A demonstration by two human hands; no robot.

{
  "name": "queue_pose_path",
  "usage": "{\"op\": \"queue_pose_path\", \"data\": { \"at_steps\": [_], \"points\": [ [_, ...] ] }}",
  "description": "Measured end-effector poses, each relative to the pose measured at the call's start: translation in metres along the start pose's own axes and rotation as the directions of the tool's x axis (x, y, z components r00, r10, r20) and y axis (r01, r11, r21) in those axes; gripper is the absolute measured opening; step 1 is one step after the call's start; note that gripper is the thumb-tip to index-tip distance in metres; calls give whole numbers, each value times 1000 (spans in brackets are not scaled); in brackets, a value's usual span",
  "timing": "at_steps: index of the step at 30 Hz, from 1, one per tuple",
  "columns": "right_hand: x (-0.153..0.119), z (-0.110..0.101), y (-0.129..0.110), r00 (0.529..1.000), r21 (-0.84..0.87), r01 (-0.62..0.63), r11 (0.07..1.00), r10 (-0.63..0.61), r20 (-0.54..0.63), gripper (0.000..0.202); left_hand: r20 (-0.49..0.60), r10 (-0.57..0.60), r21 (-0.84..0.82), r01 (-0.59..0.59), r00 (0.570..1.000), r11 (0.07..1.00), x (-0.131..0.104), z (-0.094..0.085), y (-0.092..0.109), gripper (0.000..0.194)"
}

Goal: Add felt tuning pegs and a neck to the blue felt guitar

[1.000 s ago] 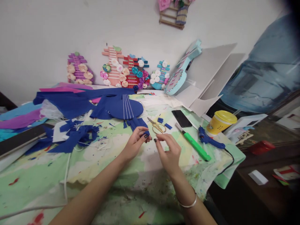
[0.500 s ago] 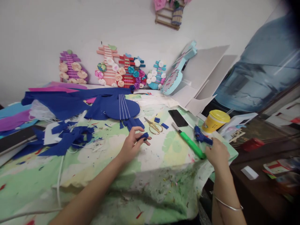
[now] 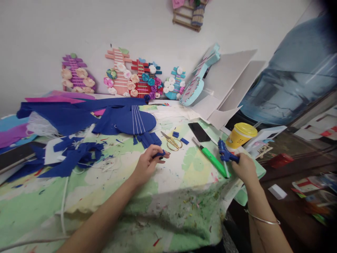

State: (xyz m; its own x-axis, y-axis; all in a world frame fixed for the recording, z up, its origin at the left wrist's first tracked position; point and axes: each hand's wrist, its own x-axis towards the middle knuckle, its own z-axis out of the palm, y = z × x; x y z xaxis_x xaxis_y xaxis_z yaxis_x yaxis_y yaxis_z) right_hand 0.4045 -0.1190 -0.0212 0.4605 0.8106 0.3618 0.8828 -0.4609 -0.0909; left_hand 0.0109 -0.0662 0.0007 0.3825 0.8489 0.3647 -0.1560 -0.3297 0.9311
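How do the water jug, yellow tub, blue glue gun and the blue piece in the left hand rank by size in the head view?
Water jug, running out of frame
Yellow tub
Glue gun, partly covered by the right hand
Blue piece, partly hidden by the left hand

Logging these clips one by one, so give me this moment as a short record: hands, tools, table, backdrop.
Left hand: pinches a small blue piece
Right hand: grips the blue glue gun
Tools nearby: gold-handled scissors, green cutter
On the table: blue oval piece with white strings, black phone
Backdrop: decorated guitar shapes along the wall
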Motion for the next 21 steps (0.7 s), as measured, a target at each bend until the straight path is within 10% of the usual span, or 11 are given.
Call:
{"op": "queue_pose_path", "data": {
  "at_steps": [11,21],
  "points": [
    [-50,-60,-56,993,645,-37,763,101,-63,29,1,37,56,-37,999,998,1,-3,0,9],
    [-95,-70,-132,914,954,-209,217,-303,269,29,-37,53,184,-45,998,982,1,-2,0,20]
  ]
}}
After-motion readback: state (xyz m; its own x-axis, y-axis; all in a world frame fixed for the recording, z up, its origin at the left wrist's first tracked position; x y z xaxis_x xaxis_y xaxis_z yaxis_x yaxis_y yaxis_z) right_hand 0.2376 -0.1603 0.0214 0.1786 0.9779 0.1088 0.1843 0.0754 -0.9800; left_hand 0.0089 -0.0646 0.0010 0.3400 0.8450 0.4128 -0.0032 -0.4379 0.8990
